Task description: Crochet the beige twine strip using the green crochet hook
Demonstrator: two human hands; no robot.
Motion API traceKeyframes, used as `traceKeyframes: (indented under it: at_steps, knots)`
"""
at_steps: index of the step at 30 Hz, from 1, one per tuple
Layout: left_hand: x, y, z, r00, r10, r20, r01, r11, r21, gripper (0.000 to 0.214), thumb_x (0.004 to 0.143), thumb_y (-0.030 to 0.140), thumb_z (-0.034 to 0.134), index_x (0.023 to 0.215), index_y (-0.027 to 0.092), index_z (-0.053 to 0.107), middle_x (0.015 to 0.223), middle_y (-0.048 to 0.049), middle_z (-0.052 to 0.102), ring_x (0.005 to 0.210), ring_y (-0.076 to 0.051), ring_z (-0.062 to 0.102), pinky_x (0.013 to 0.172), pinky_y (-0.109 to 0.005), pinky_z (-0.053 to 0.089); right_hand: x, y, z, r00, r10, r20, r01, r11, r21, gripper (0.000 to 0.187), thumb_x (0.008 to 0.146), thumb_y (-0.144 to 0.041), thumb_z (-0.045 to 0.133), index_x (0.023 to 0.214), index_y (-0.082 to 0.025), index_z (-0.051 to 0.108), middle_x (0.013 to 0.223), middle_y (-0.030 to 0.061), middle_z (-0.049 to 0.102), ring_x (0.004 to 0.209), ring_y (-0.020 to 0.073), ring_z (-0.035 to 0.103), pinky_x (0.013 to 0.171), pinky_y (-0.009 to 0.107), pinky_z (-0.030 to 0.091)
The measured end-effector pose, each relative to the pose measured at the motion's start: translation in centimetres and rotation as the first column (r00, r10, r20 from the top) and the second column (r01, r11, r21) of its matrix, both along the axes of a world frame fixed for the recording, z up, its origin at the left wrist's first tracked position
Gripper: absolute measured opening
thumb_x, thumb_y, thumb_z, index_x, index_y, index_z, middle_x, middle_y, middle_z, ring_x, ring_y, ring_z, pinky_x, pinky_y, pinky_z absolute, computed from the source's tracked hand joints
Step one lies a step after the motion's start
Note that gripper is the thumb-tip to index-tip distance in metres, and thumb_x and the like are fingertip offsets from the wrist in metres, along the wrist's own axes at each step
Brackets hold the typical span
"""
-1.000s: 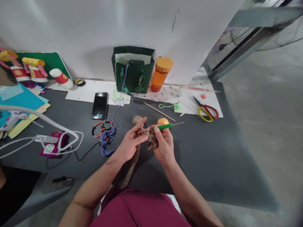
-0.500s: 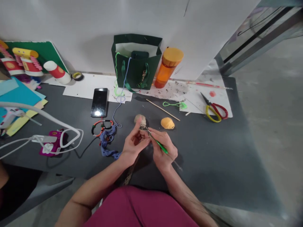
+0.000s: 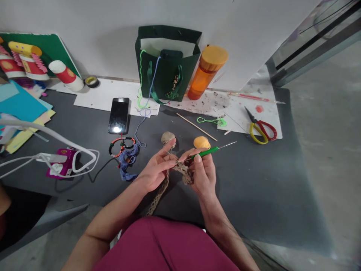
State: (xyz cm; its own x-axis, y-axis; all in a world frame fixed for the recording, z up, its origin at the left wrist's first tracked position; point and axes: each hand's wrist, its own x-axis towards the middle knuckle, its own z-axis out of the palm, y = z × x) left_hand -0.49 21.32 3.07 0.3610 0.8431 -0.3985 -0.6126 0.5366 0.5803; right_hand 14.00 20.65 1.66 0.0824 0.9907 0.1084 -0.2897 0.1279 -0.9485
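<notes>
Between my hands hangs a beige crochet strip [image 3: 184,174], its long tail running down toward my lap. My left hand [image 3: 155,169] pinches the work at its top edge, with yarn strung over the raised index finger. My right hand [image 3: 204,173] grips a crochet hook [image 3: 208,152] by its green handle; one metal end points right, the other reaches into the stitches by my left fingertips. Just beyond my left fingers sits the beige yarn ball [image 3: 168,138]. A yellow yarn ball [image 3: 201,142] lies behind my right hand, partly covered by it.
A phone [image 3: 119,115], beaded bracelets [image 3: 115,147] and blue crochet work [image 3: 128,162] lie left. Behind stand a green paper bag [image 3: 169,77] and an orange bottle [image 3: 207,73]. A thin stick [image 3: 196,126] and scissors [image 3: 260,128] lie right; a cabled purple device [image 3: 63,162] is far left.
My right hand has turned, swinging the hook's handle from pointing down-right to pointing up-right. The beige crochet strip has come into view between my hands. The camera view has shifted slightly.
</notes>
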Motion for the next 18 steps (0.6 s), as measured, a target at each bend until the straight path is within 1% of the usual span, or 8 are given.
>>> traceKeyframes:
  at_steps: [3,5,8,11,13,14,16,18]
  knots:
    - [-0.1,0.1,-0.1,0.998,0.018,-0.058,-0.015,0.999,0.046,0.072,0.070,0.021,0.089,0.138,0.025,0.065,0.077,0.0038,0.065,0.071,-0.010,0.057,0.072,-0.024,0.044,0.6,-0.1,0.1,0.991,-0.025,0.132,0.015,0.997,0.070,0.015,0.104,-0.038,0.050,0.098,-0.028,0.060,0.084,-0.0001,0.072,0.073,0.0164,0.068,0.072,0.034,0.059]
    - [-0.1,0.2,-0.2,0.993,0.045,-0.111,-0.035,0.996,0.087,0.077,0.069,0.023,0.090,0.141,0.023,0.063,0.075,0.0037,0.065,0.070,-0.009,0.057,0.072,-0.025,0.044,0.9,-0.1,0.2,0.970,-0.063,0.234,0.024,0.986,0.165,0.013,0.104,-0.033,0.049,0.101,-0.029,0.060,0.086,0.0006,0.074,0.072,0.0163,0.069,0.068,0.033,0.058]
    - [-0.2,0.3,-0.5,0.981,0.104,-0.163,-0.086,0.989,0.117,0.087,0.067,0.023,0.093,0.146,0.022,0.058,0.070,0.0048,0.066,0.067,-0.009,0.058,0.072,-0.025,0.046,1.2,-0.1,0.1,0.907,-0.124,0.403,-0.027,0.936,0.350,0.015,0.102,-0.023,0.052,0.107,-0.031,0.064,0.091,0.0015,0.078,0.075,0.0169,0.072,0.067,0.033,0.059]
    - [-0.1,0.3,-0.5,0.983,0.113,-0.148,-0.102,0.992,0.081,0.092,0.065,0.021,0.093,0.149,0.021,0.055,0.066,0.0062,0.065,0.065,-0.009,0.059,0.070,-0.024,0.047,1.1,-0.1,-0.2,0.822,-0.209,0.529,-0.074,0.882,0.465,0.024,0.096,-0.016,0.061,0.110,-0.032,0.071,0.094,0.0019,0.081,0.081,0.0192,0.076,0.069,0.035,0.062]
    - [-0.2,0.3,-0.4,0.993,0.069,-0.094,-0.067,0.998,0.022,0.093,0.066,0.021,0.093,0.150,0.022,0.053,0.065,0.0076,0.065,0.064,-0.008,0.059,0.070,-0.022,0.047,1.0,-0.3,-0.4,0.793,-0.256,0.553,-0.057,0.872,0.485,0.030,0.091,-0.013,0.067,0.110,-0.035,0.075,0.097,0.0014,0.082,0.080,0.0196,0.077,0.068,0.036,0.063]
    - [-0.3,0.3,-0.3,0.997,0.040,-0.061,-0.041,0.999,-0.008,0.094,0.066,0.020,0.093,0.151,0.023,0.052,0.065,0.0082,0.064,0.064,-0.008,0.059,0.070,-0.022,0.047,0.9,-0.4,-0.4,0.795,-0.267,0.545,-0.039,0.873,0.485,0.032,0.090,-0.012,0.069,0.110,-0.036,0.076,0.099,0.0011,0.082,0.081,0.0198,0.077,0.069,0.036,0.063]
    - [-0.5,0.2,-0.2,1.000,-0.015,-0.009,0.015,0.999,-0.049,0.098,0.065,0.019,0.093,0.153,0.025,0.049,0.066,0.0087,0.064,0.065,-0.007,0.060,0.070,-0.021,0.047,0.6,-0.8,-0.6,0.824,-0.266,0.501,0.002,0.885,0.465,0.031,0.089,-0.013,0.071,0.109,-0.036,0.077,0.100,0.0014,0.083,0.082,0.0208,0.078,0.071,0.038,0.064]
    - [-0.7,0.2,-0.2,0.999,-0.044,0.003,0.044,0.997,-0.066,0.100,0.064,0.019,0.093,0.153,0.026,0.048,0.068,0.0081,0.065,0.065,-0.007,0.061,0.069,-0.021,0.046,0.4,-1.2,-0.6,0.853,-0.276,0.443,0.085,0.911,0.403,0.023,0.091,-0.017,0.069,0.105,-0.033,0.077,0.096,0.0025,0.083,0.083,0.0217,0.078,0.073,0.040,0.065]
